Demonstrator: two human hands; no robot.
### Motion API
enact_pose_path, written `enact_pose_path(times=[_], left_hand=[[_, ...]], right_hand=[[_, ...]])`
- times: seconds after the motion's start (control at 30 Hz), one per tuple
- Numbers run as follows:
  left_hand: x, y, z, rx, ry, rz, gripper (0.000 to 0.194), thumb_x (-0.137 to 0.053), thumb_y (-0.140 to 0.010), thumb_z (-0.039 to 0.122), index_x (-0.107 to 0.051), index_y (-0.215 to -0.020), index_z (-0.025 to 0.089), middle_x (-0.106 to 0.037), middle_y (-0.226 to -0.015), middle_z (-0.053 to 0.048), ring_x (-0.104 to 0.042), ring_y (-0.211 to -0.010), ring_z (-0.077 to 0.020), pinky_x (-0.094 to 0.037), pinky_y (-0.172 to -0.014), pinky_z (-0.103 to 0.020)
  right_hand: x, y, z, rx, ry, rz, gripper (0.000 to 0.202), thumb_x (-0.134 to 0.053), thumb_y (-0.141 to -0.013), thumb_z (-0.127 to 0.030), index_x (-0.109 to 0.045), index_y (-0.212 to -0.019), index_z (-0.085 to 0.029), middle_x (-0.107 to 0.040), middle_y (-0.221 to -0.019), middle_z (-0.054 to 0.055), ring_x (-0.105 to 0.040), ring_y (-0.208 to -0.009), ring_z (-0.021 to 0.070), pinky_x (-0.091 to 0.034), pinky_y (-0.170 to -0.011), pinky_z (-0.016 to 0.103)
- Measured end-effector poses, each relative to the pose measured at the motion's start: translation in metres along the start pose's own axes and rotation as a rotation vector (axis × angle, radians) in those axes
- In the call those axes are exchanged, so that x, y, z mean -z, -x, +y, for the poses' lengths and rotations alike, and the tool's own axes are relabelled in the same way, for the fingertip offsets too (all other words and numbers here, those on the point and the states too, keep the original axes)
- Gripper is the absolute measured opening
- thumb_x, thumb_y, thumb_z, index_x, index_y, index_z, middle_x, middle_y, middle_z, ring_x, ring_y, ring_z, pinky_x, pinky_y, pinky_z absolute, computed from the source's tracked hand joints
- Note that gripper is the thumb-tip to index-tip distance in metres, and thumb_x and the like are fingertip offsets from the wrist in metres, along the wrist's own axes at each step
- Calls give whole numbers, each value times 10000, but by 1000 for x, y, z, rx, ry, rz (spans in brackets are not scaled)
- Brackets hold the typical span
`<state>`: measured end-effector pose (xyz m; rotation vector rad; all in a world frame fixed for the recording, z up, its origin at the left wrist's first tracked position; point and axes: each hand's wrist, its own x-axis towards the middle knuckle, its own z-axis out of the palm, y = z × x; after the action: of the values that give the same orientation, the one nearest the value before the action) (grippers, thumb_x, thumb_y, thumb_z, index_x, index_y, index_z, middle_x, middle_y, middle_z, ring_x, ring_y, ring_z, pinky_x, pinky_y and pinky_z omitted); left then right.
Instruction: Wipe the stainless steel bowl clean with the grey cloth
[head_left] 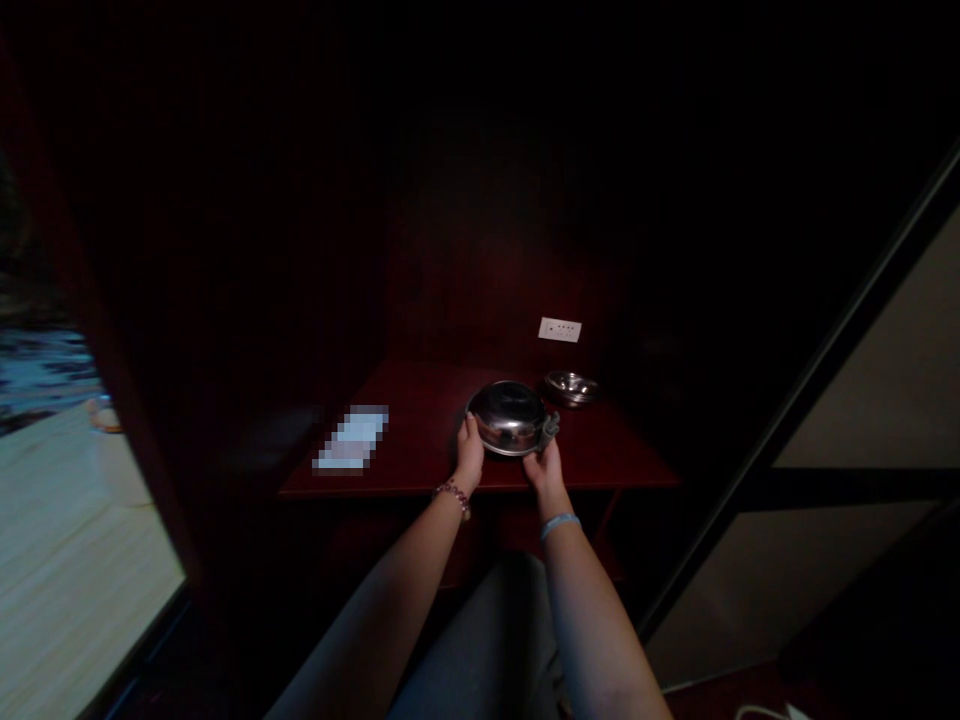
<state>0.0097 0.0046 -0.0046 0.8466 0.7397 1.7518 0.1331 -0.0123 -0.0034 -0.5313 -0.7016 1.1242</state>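
Note:
A shiny, round metal bowl (507, 415), seemingly with its domed side up, is between my hands over the dark red shelf (427, 400). My left hand (470, 452) grips its left rim, thumb along the side. At the lower right edge, my right hand (546, 468) has closed on the bowl, with a small grey crumpled thing (551, 427), perhaps a cloth, at its fingers. Both hands' far fingers are hidden by the bowl. Behind to the right sits a second shiny metal bowl (571, 387), its hollow facing up, perhaps stacked.
A blurred pale rectangle (352, 440) lies on the shelf at left. A white wall socket (560, 330) is on the back panel. Dark cabinet walls close in both sides. A pale surface (67, 560) stands at far left; a white cable (761, 712) shows at lower right.

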Motion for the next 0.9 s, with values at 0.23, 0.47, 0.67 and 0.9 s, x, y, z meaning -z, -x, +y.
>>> enact_pose_path(times=[0.23,0.47,0.67,0.9], left_hand=[[-1,-1,3,78,65,-4,444,-515,-911,524,-643,-1135,162,-675,-1224,-136,-623,-1154,-213,-452,-1042,-393],[-5,14,15,234,26,-224,401,-560,-899,474,-613,-1156,171,-732,-991,-130,-701,-909,-208,-526,-916,-395],[-8,19,15,253,-25,-308,409,-580,-877,515,-661,-1037,148,-731,-915,-113,-692,-808,-184,-525,-915,-403],[-5,10,10,159,28,-110,457,-531,-887,563,-663,-1006,142,-732,-961,-129,-694,-906,-205,-527,-902,-384]], right_hand=[[-1,3,-8,-30,-71,22,237,-440,-903,-361,-637,-983,-257,-731,-1080,27,-641,-1114,122,-453,-1059,353],[7,2,-8,40,-39,16,272,-430,-896,-425,-639,-1015,-298,-720,-1123,-21,-638,-1095,99,-479,-1025,320],[4,2,-5,6,-70,37,288,-435,-904,-423,-631,-1055,-276,-724,-1118,-8,-665,-1047,115,-477,-1030,318],[2,1,0,-7,-23,18,221,-462,-888,-380,-636,-986,-286,-743,-1058,-20,-671,-1024,105,-475,-1027,295]])
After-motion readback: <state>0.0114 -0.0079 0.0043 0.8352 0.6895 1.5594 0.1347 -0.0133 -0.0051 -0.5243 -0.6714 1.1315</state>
